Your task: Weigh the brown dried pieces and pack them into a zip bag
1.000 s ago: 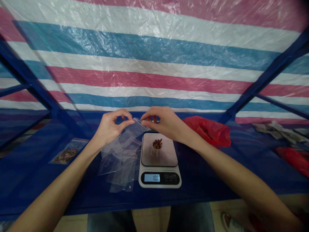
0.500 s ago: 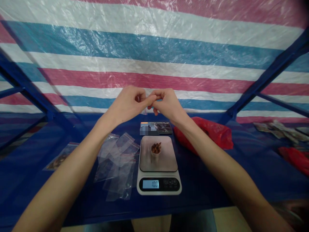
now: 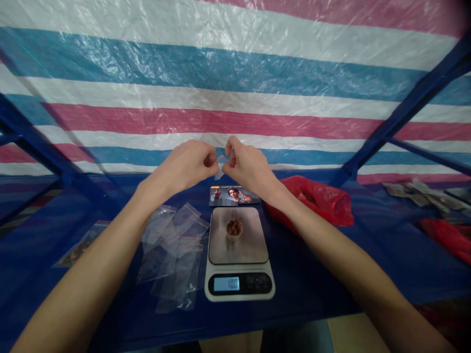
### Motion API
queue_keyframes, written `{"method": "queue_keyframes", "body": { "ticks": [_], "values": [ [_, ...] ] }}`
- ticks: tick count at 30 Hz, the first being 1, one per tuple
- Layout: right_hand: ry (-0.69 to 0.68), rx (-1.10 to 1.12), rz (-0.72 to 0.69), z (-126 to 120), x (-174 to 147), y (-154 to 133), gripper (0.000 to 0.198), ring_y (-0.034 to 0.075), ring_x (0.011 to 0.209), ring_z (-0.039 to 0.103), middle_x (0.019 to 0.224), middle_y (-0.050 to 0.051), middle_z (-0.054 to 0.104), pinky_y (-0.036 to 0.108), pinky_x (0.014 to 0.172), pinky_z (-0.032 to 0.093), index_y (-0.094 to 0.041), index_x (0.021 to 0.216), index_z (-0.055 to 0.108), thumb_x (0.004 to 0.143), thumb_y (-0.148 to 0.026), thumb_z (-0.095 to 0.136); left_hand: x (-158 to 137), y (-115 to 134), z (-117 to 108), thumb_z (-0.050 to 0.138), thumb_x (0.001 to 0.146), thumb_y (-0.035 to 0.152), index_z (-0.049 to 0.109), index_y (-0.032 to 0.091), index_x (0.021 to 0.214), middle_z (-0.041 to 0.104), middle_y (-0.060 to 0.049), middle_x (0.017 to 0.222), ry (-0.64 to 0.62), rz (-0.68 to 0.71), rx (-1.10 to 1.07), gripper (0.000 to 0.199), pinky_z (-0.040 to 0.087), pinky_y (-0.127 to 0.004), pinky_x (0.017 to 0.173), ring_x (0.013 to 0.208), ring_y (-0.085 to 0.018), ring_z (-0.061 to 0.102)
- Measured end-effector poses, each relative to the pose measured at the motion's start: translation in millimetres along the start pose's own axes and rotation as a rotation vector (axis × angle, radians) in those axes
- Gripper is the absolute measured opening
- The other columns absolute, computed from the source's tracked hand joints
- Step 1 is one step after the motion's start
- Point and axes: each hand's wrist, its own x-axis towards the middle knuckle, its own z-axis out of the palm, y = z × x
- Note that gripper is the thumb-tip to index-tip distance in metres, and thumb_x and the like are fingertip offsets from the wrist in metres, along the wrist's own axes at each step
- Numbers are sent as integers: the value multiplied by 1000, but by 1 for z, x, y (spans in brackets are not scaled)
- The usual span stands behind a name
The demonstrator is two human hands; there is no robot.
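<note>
My left hand and my right hand are raised beyond the scale, fingers curled in a pinch. A clear plastic zip bag shows in the small gap between them; most of it is hidden behind the fingers. Below stands a white digital kitchen scale with a metal plate, its display reading 10.0. On the plate sits a small pale cup filled with brown dried pieces. A phone with a lit screen lies behind the scale.
Several flat zip bags overlap left of the scale. Farther left, a filled bag is partly behind my forearm. A red plastic bag lies to the right. Blue frame bars and a striped sheet bound the blue table.
My hands have moved slightly apart and the clear bag shows more between them. The phone's picture has changed. The view has shifted a little; the scale still reads 10.0.
</note>
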Motion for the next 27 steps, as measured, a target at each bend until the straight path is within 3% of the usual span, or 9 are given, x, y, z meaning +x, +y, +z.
{"method": "queue_keyframes", "body": {
  "ticks": [2,4,9,12,13,15,18,22,27],
  "values": [
    [-26,-10,-50,2,-2,1,40,23,75,64,86,4,71,33,66,38,-20,122,54,82,-16,57,0,4,1,58,84,24,68,18,71,67,-2,67,-20,44,-2,17,38,-31,63,62,-16,58],
    [-22,22,-62,0,-3,4,46,24,78,65,87,4,71,33,67,40,-20,128,48,83,-13,54,0,9,1,58,84,24,67,19,72,67,-2,67,0,49,35,16,38,-31,64,62,-16,58],
    [-54,62,-25,-10,2,13,41,22,73,64,79,0,69,32,63,40,-22,111,52,74,-5,56,0,16,0,63,82,22,64,19,67,61,-1,61,82,-32,190,15,42,-32,67,61,-18,58],
    [14,71,-38,-14,5,20,30,22,75,65,82,3,70,33,65,42,-23,97,53,74,-3,57,-1,14,7,62,89,26,69,20,90,72,-4,87,136,125,48,9,52,-36,83,86,-22,69],
    [44,97,-37,-14,6,22,29,23,75,66,82,3,70,33,66,44,-23,94,52,75,-2,57,-2,13,10,65,91,29,69,21,108,74,-7,106,155,192,-27,20,53,-38,91,101,-25,70],
    [77,204,-9,-13,9,24,28,23,74,67,78,2,70,35,67,47,-25,90,50,75,-3,59,-2,10,18,76,87,38,52,25,144,61,-12,147,174,294,-131,63,50,-45,108,132,-31,61],
    [13,491,110,-8,10,17,29,21,65,68,68,-2,67,34,62,51,-27,87,44,78,-5,60,-1,10,31,86,80,36,26,29,163,43,-16,166,200,327,-124,103,41,-54,120,149,-37,46],
    [-46,769,214,-4,11,3,25,17,62,68,63,-2,66,30,61,51,-26,78,43,80,-7,58,2,13,42,64,94,22,25,23,164,56,-17,154,282,271,-90,81,43,-54,118,140,-34,56],
    [-43,796,204,-2,13,5,17,14,68,61,70,-3,63,29,67,48,-22,76,50,76,-10,63,3,10,42,52,92,11,43,18,154,62,-16,146,253,298,-66,63,47,-49,115,135,-31,58]
  ]
}}
